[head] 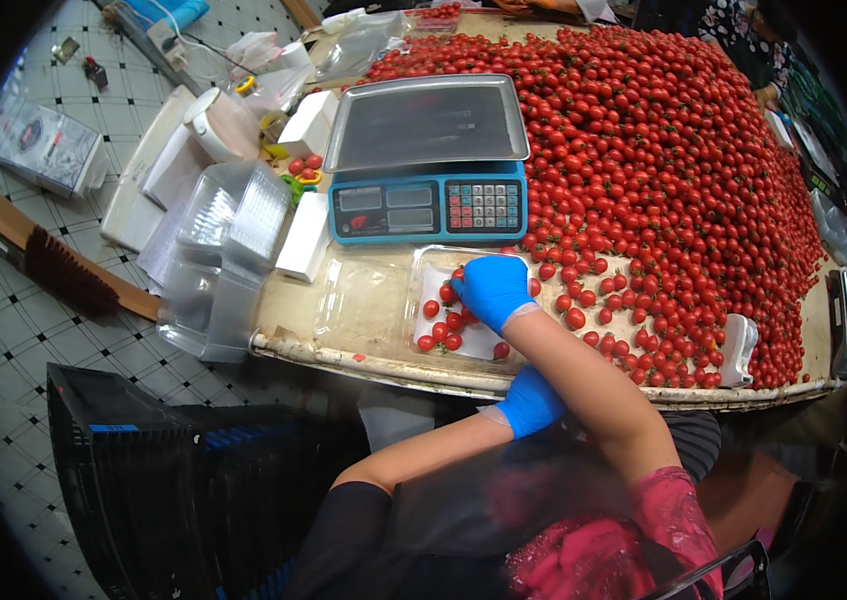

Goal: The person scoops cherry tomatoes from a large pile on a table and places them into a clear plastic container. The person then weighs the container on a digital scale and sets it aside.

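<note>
My right hand (497,291), in a blue glove, is over an open clear plastic tray (417,300) lined with white paper. Its fingers point down among several cherry tomatoes (440,331) in the tray; whether they grip one is hidden. My left hand (530,403), also in a blue glove, is under my right forearm at the table edge, its fingers hidden. Behind the tray stands a blue digital scale (427,202) with a bare metal pan (427,124). A large heap of cherry tomatoes (641,165) spreads to the right.
Stacked clear plastic containers (221,247) stand at the left table edge, near white boxes (305,236) and a white kettle (221,124). A white plastic object (738,350) lies by the tomatoes at front right. Black crates (130,450) stand below left. Another person's hand (766,96) is at the far right.
</note>
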The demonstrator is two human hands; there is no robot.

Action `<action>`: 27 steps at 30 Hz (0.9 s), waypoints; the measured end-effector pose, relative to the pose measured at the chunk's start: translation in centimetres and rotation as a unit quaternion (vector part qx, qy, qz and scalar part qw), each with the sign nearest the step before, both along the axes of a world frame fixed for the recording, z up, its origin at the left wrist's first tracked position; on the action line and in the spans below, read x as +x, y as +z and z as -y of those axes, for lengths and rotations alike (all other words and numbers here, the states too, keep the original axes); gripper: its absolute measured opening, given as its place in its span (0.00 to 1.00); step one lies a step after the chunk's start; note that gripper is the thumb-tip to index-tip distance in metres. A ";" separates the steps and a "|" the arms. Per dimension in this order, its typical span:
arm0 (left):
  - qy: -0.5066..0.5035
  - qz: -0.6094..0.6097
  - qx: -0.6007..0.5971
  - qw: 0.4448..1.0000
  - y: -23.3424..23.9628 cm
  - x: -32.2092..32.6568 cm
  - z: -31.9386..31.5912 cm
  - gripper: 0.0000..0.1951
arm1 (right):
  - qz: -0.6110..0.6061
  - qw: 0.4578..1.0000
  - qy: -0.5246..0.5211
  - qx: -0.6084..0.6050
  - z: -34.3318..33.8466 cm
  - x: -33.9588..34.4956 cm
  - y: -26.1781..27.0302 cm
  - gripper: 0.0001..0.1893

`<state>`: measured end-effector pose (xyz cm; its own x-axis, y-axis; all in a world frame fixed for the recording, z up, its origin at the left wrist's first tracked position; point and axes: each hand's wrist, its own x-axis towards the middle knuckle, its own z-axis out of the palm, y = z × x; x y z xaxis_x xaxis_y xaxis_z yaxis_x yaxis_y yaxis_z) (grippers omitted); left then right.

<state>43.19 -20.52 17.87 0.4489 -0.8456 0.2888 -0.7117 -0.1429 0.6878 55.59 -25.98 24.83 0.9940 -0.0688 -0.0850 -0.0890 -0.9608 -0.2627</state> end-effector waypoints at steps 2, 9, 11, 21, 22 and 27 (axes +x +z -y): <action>0.005 0.006 -0.008 1.000 0.2 0.1 -0.2 0.19 | -0.026 0.999 -0.032 0.026 -0.6 1.0 -0.4 0.21; 0.017 -0.213 0.007 0.977 1.9 0.1 -1.2 0.23 | 0.119 0.929 -0.145 0.319 2.4 -2.9 2.1 0.20; 0.032 -0.141 -0.015 0.989 2.0 0.1 -1.2 0.24 | 0.114 0.793 -0.201 0.563 5.0 -6.2 2.4 0.17; 0.023 -0.050 -0.022 0.998 1.8 -0.2 -0.7 0.30 | 0.289 0.548 -0.475 0.625 32.3 -27.1 1.0 0.14; 0.025 -0.046 -0.017 0.998 1.8 -0.2 -0.6 0.30 | 0.383 0.529 -0.465 0.597 35.2 -28.6 2.3 0.15; 0.051 -0.059 0.010 0.997 1.9 -0.6 -0.4 0.33 | 0.463 0.594 -0.428 0.499 37.4 -31.0 5.0 0.20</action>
<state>42.62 -20.17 19.76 0.5623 -0.7991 0.2128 -0.6068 -0.2239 0.7627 24.56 -63.37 29.82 0.2829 -0.9580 0.0480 0.1942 0.0082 -0.9809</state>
